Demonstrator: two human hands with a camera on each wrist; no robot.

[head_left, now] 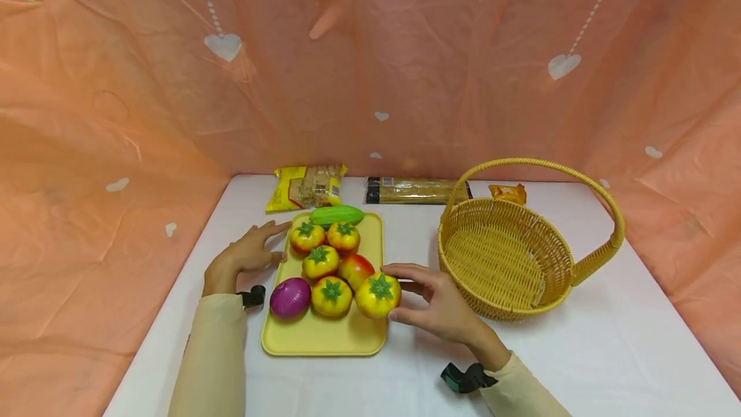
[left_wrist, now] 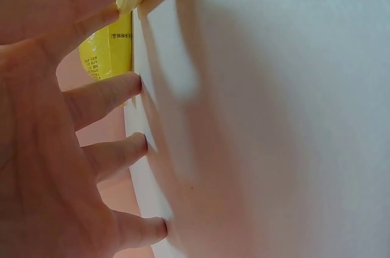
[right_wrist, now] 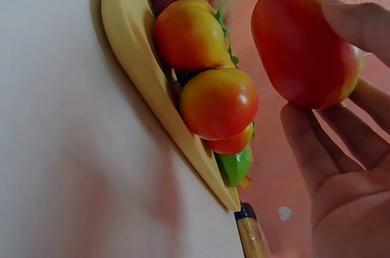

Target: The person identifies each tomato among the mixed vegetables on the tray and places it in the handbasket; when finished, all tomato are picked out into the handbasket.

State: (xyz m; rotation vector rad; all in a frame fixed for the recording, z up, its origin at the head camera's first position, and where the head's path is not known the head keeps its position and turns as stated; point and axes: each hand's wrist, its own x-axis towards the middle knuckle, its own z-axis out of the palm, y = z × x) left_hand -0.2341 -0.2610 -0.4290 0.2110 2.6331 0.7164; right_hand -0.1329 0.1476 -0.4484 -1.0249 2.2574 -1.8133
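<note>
White and cloth-covered, the surface (head_left: 347, 388) carries a golden woven basket (head_left: 494, 262) right of a yellow rectangular tray (head_left: 324, 342). The left hand (head_left: 246, 255), fingers spread, rests at the tray's left edge; the right hand (head_left: 441, 307) pinches a rounded yellow-and-red tomato (head_left: 376, 298) above its right side.

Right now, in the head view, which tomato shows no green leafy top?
The red-sided tomato behind and left of the held tomato in the grip of the right hand; the other five tomatoes all show green leafy tops.
</note>
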